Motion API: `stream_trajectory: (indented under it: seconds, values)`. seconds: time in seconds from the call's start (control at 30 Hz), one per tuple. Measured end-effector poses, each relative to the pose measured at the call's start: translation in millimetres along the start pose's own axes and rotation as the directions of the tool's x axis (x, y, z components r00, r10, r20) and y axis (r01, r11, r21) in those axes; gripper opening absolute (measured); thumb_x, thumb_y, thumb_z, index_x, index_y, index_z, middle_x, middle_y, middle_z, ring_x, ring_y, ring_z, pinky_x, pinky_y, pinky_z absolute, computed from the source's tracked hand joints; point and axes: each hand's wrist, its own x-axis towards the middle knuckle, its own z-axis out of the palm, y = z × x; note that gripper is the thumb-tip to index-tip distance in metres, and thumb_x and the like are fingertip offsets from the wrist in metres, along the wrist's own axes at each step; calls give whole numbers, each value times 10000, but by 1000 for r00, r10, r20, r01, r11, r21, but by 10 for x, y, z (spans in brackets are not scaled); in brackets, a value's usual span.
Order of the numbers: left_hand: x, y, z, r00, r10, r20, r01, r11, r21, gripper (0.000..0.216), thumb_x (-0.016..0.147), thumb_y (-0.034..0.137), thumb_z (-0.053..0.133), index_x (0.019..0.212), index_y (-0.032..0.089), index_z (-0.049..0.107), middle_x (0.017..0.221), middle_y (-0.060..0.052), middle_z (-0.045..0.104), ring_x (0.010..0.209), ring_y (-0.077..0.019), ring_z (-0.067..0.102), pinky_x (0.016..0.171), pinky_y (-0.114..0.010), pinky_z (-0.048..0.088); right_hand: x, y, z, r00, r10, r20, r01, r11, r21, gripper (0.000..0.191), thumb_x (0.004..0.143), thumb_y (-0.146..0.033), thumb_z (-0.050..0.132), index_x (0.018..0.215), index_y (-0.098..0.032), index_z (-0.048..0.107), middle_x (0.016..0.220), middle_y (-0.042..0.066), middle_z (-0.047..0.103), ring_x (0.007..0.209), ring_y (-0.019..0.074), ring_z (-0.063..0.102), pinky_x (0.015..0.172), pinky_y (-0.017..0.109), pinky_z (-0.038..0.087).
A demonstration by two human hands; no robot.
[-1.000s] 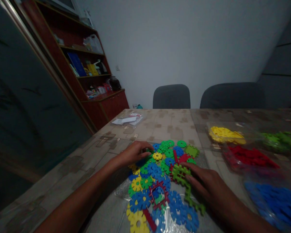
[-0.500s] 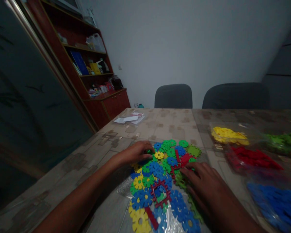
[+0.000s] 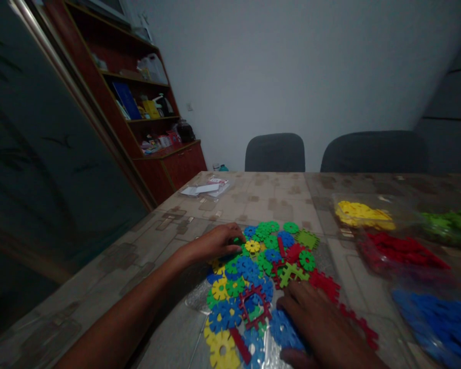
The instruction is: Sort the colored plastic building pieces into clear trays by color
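A heap of flat plastic linking pieces lies on the table in front of me. At its far left edge rests my left hand (image 3: 228, 241), thumb and curved fingers apart, with a bit of green disc showing in the gap. Beside it is a yellow flower disc (image 3: 252, 246). My right hand (image 3: 309, 315) is low over the heap's near right side, thumb and fingers spread across blue discs (image 3: 282, 328), which it partly hides. Just beyond its fingers is a light green notched piece (image 3: 292, 273); red notched pieces (image 3: 325, 285) lie to its right.
Clear trays on the right hold yellow pieces (image 3: 363, 215), red pieces (image 3: 405, 251), blue pieces (image 3: 441, 318) and green pieces (image 3: 451, 225). White papers (image 3: 207, 188) in plastic lie at the table's far left. Two grey chairs (image 3: 274, 152) stand behind the table.
My right hand has moved back toward me from the light green piece to the blue discs, uncovering red pieces and a green disc. My left hand has stayed put.
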Motion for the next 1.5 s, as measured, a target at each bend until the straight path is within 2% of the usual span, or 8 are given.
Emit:
stream_trajectory:
  seconds: [0.17, 0.3, 0.4, 0.53, 0.7, 1.07, 1.3, 1.5]
  values:
    - [-4, -17, 5, 1000, 1, -3, -1, 1000, 3, 173, 925, 229, 623, 1085, 181, 665, 1109, -84, 617, 1006, -242, 604, 910, -355, 466, 25, -9, -99, 997, 30, 74, -37, 995, 92, 385, 717, -113, 673, 1088, -204, 624, 1166, 90, 644, 1081, 288, 579, 911, 426, 477]
    - [-5, -14, 2, 1000, 5, -3, -5, 1000, 2, 163, 929, 231, 620, 1081, 191, 663, 1088, -76, 616, 992, -235, 601, 899, -345, 466, 49, 62, -194, 995, 96, 31, -100, 979, 176, 172, 866, -162, 548, 995, -207, 653, 1045, 84, 678, 957, 250, 622, 827, 395, 499]
    - [-1, -19, 8, 1000, 6, -4, -6, 1000, 0, 165, 930, 231, 621, 1085, 187, 660, 1091, -78, 609, 990, -233, 598, 901, -340, 463, 44, 106, -235, 992, 119, 33, -123, 963, 239, 237, 920, -251, 545, 1124, -225, 663, 1139, 94, 677, 1037, 268, 617, 891, 440, 484]
    - [4, -32, 20, 1000, 8, -5, -8, 1000, 1, 159, 921, 218, 631, 1073, 180, 659, 1081, -76, 605, 990, -232, 594, 901, -338, 461, 25, 61, -219, 985, 40, 165, -84, 960, 268, 383, 835, -140, 620, 1201, -242, 664, 1174, 84, 687, 1062, 269, 622, 909, 427, 481]
    - [2, -41, 23, 1000, 9, -7, -9, 1000, 1, 163, 927, 213, 623, 1084, 181, 652, 1087, -75, 602, 994, -226, 592, 899, -333, 460, 38, -22, -158, 980, 63, 187, -102, 973, 205, 559, 816, -178, 669, 1363, -210, 558, 1346, 129, 595, 1219, 329, 531, 1033, 517, 387]
    - [6, -19, 13, 1000, 9, -4, -9, 1000, -6, 152, 922, 202, 629, 1072, 193, 650, 1071, -71, 602, 986, -224, 587, 894, -345, 459, 116, -128, -208, 970, 184, 158, -222, 937, 268, 304, 688, -13, 653, 894, -207, 544, 950, 18, 618, 877, 205, 558, 743, 323, 406]
    - [8, -19, 15, 1000, 2, -3, -2, 1000, -12, 143, 929, 233, 621, 1063, 191, 647, 1069, -73, 596, 985, -223, 581, 889, -339, 455, 96, -76, -330, 977, 156, 148, -198, 923, 331, 229, 793, -32, 609, 924, -216, 648, 961, 20, 687, 922, 204, 611, 780, 322, 403]
    - [9, -33, 26, 1000, -7, -5, 7, 1000, -12, 145, 927, 244, 611, 1060, 194, 642, 1058, -62, 585, 958, -216, 573, 871, -324, 455, 66, -89, -437, 972, 140, 187, -184, 952, 245, 103, 859, -150, 625, 945, -182, 671, 979, 78, 701, 920, 250, 633, 784, 373, 456]
